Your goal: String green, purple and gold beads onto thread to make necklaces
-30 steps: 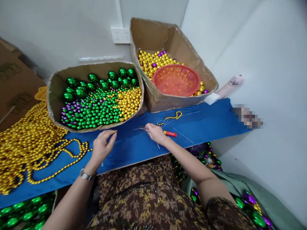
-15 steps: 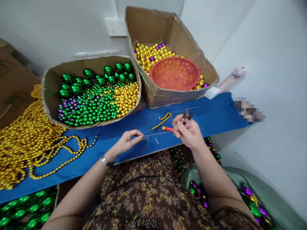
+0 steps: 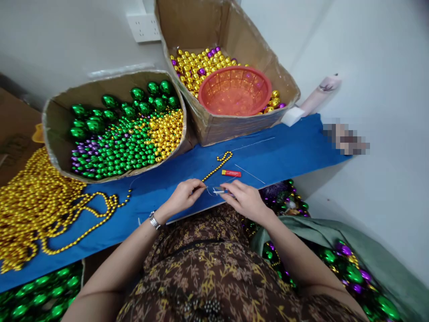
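My left hand (image 3: 182, 197) is pinched on a thin thread (image 3: 209, 191) at the near edge of the blue board (image 3: 295, 154). Facing it a few centimetres away, my right hand (image 3: 244, 200) is closed on small snips (image 3: 221, 191) whose tips point at the thread. Just beyond the hands lie a short gold bead strand (image 3: 217, 164) and a red lighter (image 3: 231, 173). A thin needle or wire (image 3: 250, 174) lies to the right of the lighter.
A cardboard box (image 3: 56, 147) of green, gold and purple beads sits at the back left. A second box (image 3: 214, 129) at the back holds gold beads and an orange basket (image 3: 234, 91). Gold bead strands (image 3: 36, 205) are heaped at left. More beads lie below the board.
My right hand came down from above the board with the snips and met the left hand at the thread. The view tilted downward.
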Motion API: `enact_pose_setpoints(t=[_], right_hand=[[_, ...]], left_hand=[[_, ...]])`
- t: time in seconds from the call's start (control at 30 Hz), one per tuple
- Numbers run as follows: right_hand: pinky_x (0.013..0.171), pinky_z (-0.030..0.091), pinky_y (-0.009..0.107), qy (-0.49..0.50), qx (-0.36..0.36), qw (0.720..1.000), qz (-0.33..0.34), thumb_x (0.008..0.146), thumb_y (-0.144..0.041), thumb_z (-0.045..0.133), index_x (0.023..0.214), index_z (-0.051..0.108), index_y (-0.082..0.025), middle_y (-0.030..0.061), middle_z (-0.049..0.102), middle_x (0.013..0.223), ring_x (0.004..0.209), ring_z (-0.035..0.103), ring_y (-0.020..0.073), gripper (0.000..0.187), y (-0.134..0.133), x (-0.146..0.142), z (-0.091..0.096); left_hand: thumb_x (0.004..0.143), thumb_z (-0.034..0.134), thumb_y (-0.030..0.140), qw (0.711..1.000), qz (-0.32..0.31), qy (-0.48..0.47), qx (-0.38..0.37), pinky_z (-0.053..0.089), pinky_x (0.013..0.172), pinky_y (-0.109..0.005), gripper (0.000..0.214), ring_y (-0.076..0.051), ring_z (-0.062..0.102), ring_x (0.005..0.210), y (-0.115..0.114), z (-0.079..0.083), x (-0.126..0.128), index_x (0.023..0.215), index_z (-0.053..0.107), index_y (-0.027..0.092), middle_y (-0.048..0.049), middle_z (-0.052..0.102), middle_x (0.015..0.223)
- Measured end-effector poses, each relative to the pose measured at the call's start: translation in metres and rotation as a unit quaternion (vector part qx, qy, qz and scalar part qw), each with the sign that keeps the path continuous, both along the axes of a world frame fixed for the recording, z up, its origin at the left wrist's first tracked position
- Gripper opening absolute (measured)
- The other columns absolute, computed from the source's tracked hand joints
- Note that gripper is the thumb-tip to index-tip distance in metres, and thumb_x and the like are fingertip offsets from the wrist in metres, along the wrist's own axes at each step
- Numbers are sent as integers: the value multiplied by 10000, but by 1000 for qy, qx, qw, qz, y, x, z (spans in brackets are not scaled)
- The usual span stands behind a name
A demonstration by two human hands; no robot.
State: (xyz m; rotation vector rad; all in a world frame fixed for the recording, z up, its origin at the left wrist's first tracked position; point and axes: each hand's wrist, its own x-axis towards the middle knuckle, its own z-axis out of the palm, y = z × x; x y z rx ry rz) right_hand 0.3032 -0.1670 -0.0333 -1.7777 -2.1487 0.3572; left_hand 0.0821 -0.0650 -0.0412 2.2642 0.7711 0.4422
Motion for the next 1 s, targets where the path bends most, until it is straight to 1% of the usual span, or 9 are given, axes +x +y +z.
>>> enact_pose_setpoints(t=[0.1, 0.2, 0.33, 0.47, 0.53, 0.6, 0.77, 0.87, 1.0], right_hand=[[666, 423, 233, -65, -26, 998, -2, 980, -478, 393, 1191, 613, -256, 58, 657, 1035, 876, 630, 158, 376, 7, -10, 0], [620, 374, 236, -117, -26, 993, -6, 985, -489, 370, 1190, 610, -258, 63, 648, 1009, 862, 619, 168, 391, 12, -14, 0], [631, 349, 254, -161, -2, 987, 2, 987, -479, 362, 1183, 601, -237, 78, 628, 948, 848, 585, 185, 393, 16, -22, 0], [679, 349, 278, -165, 20, 986, 26, 993, -438, 373, 1227, 563, -234, 79, 615, 927, 859, 553, 191, 364, 19, -28, -2], [682, 347, 292, -169, 32, 984, 36, 1005, -408, 346, 1269, 534, -225, 79, 612, 918, 857, 541, 193, 372, 20, -30, -4], [675, 344, 302, -181, 38, 982, 43, 1013, -384, 318, 1285, 522, -212, 80, 609, 907, 851, 531, 196, 381, 21, -31, -7], [673, 336, 318, -205, 44, 976, 54, 1015, -355, 309, 1283, 523, -189, 83, 605, 906, 850, 519, 201, 381, 22, -33, -10], [669, 328, 329, -215, 51, 973, 61, 1017, -331, 304, 1277, 526, -175, 84, 606, 903, 845, 517, 203, 376, 23, -34, -10], [671, 322, 336, -224, 67, 970, 73, 1014, -256, 297, 1256, 542, -171, 83, 609, 896, 843, 512, 204, 354, 25, -34, -11]], left_hand=[[944, 461, 263, 1000, -3, 9, 15, 451, 766, -284, 198, -161, 615, 818, -1, 4, 1, 909, 637, 180, -45, 689, 898], [943, 463, 245, 1000, -6, 14, 23, 447, 753, -280, 183, -160, 608, 807, -2, 6, 1, 904, 628, 177, -43, 682, 877], [941, 465, 240, 999, -15, 14, 25, 449, 741, -276, 175, -158, 606, 795, -2, 6, 2, 890, 620, 178, -38, 673, 854], [941, 458, 230, 999, -9, 15, 44, 450, 753, -287, 177, -162, 606, 805, -3, 3, 2, 884, 618, 180, -40, 672, 855], [944, 449, 223, 997, -4, 26, 72, 445, 748, -291, 185, -165, 603, 805, -3, 1, 1, 885, 619, 179, -46, 670, 847], [954, 430, 225, 991, 0, 54, 124, 429, 729, -296, 211, -170, 593, 791, -4, 0, 0, 884, 623, 177, -56, 661, 827], [963, 396, 209, 952, -4, 142, 271, 351, 670, -318, 254, -181, 531, 714, -8, -1, -3, 857, 623, 174, -57, 607, 748], [947, 408, 166, 938, -12, 156, 308, 330, 674, -326, 223, -183, 508, 706, -8, -1, -4, 851, 610, 176, -49, 588, 740], [933, 426, 151, 930, -14, 172, 324, 322, 676, -330, 199, -184, 497, 706, -8, 0, -4, 834, 597, 180, -47, 576, 734]])
